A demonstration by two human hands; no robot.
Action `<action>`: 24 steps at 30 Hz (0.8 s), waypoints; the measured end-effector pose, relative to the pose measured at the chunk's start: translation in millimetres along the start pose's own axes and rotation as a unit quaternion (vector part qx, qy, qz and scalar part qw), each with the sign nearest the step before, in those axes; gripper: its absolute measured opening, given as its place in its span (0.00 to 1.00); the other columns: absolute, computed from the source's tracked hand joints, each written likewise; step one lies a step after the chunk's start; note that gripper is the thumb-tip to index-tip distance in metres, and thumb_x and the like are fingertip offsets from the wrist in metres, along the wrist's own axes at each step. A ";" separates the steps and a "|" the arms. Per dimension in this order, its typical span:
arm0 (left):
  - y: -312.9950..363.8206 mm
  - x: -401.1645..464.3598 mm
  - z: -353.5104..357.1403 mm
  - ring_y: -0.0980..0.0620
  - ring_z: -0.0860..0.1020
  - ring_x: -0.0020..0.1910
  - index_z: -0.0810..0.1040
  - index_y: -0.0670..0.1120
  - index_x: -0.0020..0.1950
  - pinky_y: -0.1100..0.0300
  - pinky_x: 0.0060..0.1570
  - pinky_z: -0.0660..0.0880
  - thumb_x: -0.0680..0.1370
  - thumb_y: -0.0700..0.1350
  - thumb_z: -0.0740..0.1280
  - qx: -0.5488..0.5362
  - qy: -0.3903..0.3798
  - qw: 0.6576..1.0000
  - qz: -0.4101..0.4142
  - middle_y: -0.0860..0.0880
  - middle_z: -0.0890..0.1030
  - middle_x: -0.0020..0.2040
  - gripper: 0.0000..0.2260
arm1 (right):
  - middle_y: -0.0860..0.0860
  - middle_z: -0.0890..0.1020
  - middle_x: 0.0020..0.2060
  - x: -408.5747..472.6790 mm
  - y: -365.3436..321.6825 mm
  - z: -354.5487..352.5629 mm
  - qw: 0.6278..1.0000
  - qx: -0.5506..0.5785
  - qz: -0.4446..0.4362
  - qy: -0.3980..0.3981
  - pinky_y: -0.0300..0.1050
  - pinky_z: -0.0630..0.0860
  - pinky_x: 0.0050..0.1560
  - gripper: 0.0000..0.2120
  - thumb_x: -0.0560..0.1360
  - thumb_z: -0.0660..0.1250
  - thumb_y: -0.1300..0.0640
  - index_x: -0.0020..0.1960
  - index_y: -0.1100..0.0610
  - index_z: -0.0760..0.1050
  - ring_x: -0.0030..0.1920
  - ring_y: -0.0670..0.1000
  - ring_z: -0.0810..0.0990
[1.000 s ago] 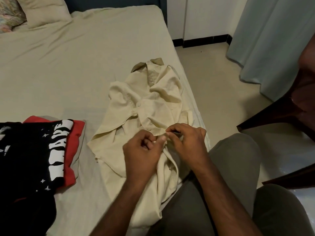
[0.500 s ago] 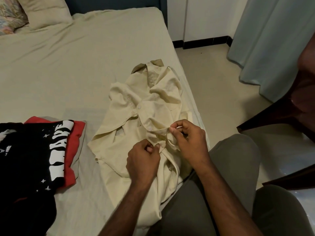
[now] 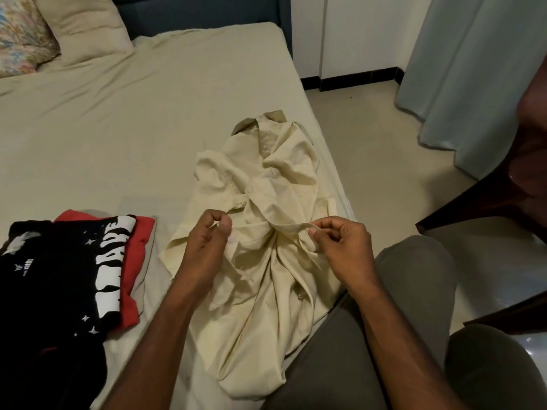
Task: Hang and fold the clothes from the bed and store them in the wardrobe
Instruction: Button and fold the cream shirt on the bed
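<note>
Bed [image 3: 118, 119] fills most of the view, covered by a pale beige sheet with soft creases. To its right runs a light floor [image 3: 370, 161], with a blue-grey curtain [image 3: 473, 69] hanging at the upper right and part of a dark chair [image 3: 503, 202] at the right edge. Grey trousers [image 3: 414, 335] cover the person's legs at the lower right, close against the bed's edge.

A cream shirt [image 3: 275, 184] lies crumpled on the bed near its right edge, collar pointing away from the person and buttons showing down its front; its lower part is bunched and hangs toward the trousers. A folded stack [image 3: 74, 270] sits on the bed to the left of the shirt, well apart from it: a black top with white lettering over a red one.

Two pillows lie at the head of the bed, a plain pillow [image 3: 85, 25] beside a flowered pillow [image 3: 20, 34] in the corner.

Both hands are over the middle of the shirt, a little apart. The left hand [image 3: 204, 244] has its fingers curled, thumb and forefinger pinching a fold of the cloth. The right hand [image 3: 340, 247] likewise pinches an edge of the shirt between thumb and forefinger, its other fingers curled, and the cloth is drawn taut between the two hands.
</note>
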State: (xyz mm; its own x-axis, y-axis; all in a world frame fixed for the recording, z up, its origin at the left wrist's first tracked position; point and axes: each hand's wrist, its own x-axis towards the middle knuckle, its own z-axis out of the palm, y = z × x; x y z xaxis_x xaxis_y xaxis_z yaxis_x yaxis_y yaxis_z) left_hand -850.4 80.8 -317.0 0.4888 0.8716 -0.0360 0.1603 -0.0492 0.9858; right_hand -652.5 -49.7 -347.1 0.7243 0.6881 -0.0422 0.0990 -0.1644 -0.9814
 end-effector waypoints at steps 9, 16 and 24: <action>-11.3 -8.0 -14.2 0.49 0.83 0.39 0.84 0.47 0.42 0.55 0.43 0.77 0.74 0.40 0.76 0.160 -0.094 0.982 -0.021 0.48 0.85 0.39 0.04 | 0.45 0.79 0.30 0.3 5.1 -5.7 0.965 -0.254 -0.047 0.052 0.44 0.74 0.39 0.16 0.77 0.71 0.43 0.37 0.52 0.78 0.35 0.46 0.78; -7.2 -7.4 -19.1 0.50 0.79 0.41 0.79 0.44 0.42 0.55 0.45 0.74 0.85 0.49 0.62 0.037 -0.065 0.997 -0.024 0.45 0.82 0.39 0.15 | 0.50 0.71 0.26 1.4 -1.7 -5.0 0.999 0.009 0.019 -0.047 0.46 0.78 0.36 0.22 0.78 0.71 0.49 0.36 0.65 0.76 0.28 0.45 0.70; 4.9 -7.0 -24.2 0.49 0.85 0.44 0.85 0.45 0.50 0.60 0.42 0.81 0.68 0.53 0.80 -0.149 -0.160 0.973 -0.073 0.42 0.86 0.49 0.16 | 0.61 0.76 0.40 -1.7 0.8 -16.6 0.953 0.211 0.074 -0.206 0.48 0.71 0.47 0.11 0.73 0.77 0.54 0.46 0.62 0.82 0.42 0.57 0.70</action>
State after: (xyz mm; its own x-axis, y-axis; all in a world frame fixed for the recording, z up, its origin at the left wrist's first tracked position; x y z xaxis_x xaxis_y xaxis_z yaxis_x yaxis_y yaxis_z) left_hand -873.8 86.2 -308.0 0.7297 0.6592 -0.1815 0.0153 0.2496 0.9682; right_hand -642.3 -62.7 -344.7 0.3719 0.9125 -0.1706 -0.3295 -0.0420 -0.9432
